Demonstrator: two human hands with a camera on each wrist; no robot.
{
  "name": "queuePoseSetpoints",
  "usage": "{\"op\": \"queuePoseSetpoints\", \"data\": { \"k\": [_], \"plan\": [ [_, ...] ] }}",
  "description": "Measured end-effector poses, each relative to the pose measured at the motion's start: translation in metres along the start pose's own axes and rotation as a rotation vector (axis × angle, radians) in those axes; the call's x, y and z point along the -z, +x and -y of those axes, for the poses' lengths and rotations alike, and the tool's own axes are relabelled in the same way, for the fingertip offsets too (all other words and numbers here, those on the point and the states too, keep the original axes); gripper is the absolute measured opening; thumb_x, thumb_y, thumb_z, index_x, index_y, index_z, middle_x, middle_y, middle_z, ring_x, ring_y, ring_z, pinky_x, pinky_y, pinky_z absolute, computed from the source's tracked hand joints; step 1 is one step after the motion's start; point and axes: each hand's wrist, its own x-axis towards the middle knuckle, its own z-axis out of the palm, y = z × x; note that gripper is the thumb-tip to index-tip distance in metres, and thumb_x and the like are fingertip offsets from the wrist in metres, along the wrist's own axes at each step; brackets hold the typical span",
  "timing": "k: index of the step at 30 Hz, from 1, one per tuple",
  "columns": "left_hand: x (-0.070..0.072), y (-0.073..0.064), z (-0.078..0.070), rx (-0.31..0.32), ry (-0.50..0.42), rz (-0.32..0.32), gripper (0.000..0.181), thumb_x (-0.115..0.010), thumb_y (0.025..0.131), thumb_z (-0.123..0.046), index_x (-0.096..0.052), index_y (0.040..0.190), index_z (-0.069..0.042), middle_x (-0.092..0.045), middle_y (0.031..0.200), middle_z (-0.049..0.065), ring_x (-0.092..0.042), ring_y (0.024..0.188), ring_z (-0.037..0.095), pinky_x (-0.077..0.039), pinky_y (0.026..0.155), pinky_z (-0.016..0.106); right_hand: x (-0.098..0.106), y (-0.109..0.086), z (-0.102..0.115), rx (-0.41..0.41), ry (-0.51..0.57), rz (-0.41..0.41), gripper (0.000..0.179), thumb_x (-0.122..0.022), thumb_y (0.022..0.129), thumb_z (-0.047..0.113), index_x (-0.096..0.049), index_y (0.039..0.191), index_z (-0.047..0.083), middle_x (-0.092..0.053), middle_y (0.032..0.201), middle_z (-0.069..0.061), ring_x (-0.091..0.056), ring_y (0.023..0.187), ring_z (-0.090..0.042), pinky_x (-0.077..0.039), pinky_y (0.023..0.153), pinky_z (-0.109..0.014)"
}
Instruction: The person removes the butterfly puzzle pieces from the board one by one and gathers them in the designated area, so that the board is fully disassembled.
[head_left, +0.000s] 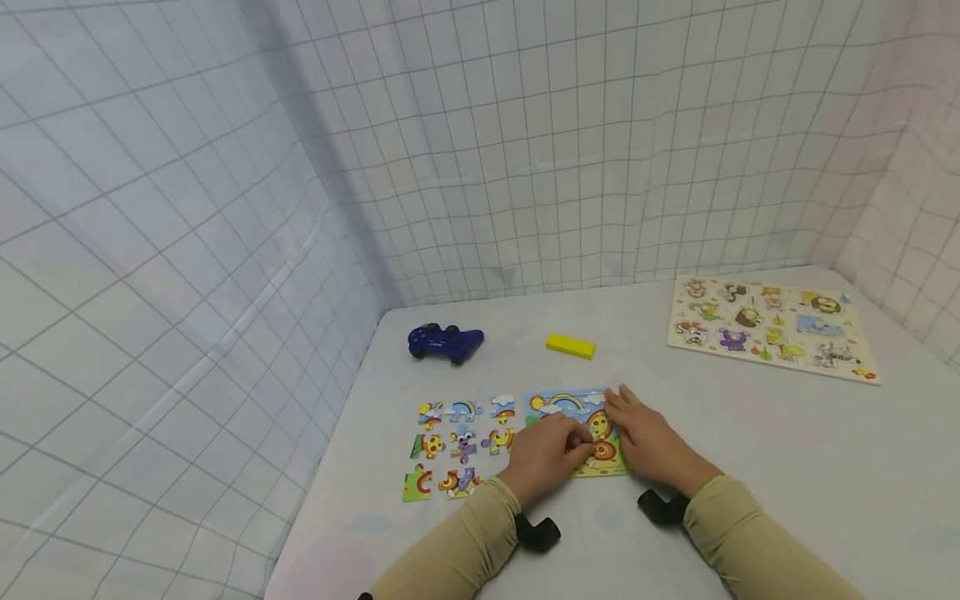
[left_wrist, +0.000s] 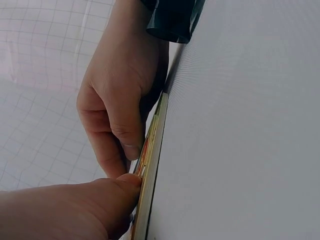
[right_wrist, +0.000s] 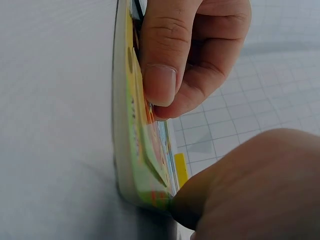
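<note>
A jigsaw board (head_left: 570, 398) with a sun, rainbow and cartoon picture lies flat between both hands. Over its middle, my left hand (head_left: 547, 454) has thumb and forefinger brought together, pinching a puzzle piece (right_wrist: 156, 162) low on the board's lower right. In the right wrist view this piece sits slightly raised from the board; the left fingers partly cover it. Along the board's right edge rests my right hand (head_left: 656, 442), its fingers extended toward the upper right corner. The left wrist view shows the right thumb (left_wrist: 131, 151) close to the left thumb (left_wrist: 130, 180).
Several loose puzzle pieces (head_left: 462, 444) lie in rows left of the board. Behind are a blue game controller (head_left: 445, 342) and a yellow block (head_left: 570, 346). An animal peg board (head_left: 772, 329) lies back right. Gridded white curtains (head_left: 510, 167) surround the white table (head_left: 825, 467).
</note>
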Motion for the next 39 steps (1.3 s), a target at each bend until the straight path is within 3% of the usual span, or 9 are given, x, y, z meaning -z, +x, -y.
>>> {"op": "queuePoseSetpoints", "data": {
  "k": [24, 39],
  "plan": [
    [0.0008, -0.0016, -0.0033, -0.040, 0.087, -0.001, 0.020, -0.066, 0.100, -0.045, -0.075, 0.106, -0.029, -0.055, 0.084, -0.017, -0.045, 0.067, -0.005, -0.037, 0.055, 0.016, 0.0015, -0.0003, 0.0021, 0.023, -0.018, -0.018, 0.042, -0.053, 0.101, 0.000, -0.054, 0.142, -0.009, -0.045, 0.156, -0.025, -0.033, 0.147, -0.051, -0.034, 0.113, -0.064],
    [0.0013, -0.0026, -0.0054, -0.027, 0.065, -0.002, 0.023, -0.063, 0.102, -0.046, -0.073, 0.109, -0.026, -0.060, 0.092, -0.015, -0.051, 0.073, -0.004, -0.043, 0.060, 0.017, 0.0019, -0.0010, 0.0019, 0.002, -0.003, 0.002, 0.043, -0.051, 0.102, 0.002, -0.052, 0.144, -0.009, -0.042, 0.158, -0.025, -0.030, 0.148, -0.051, -0.031, 0.115, -0.065]
  ]
}}
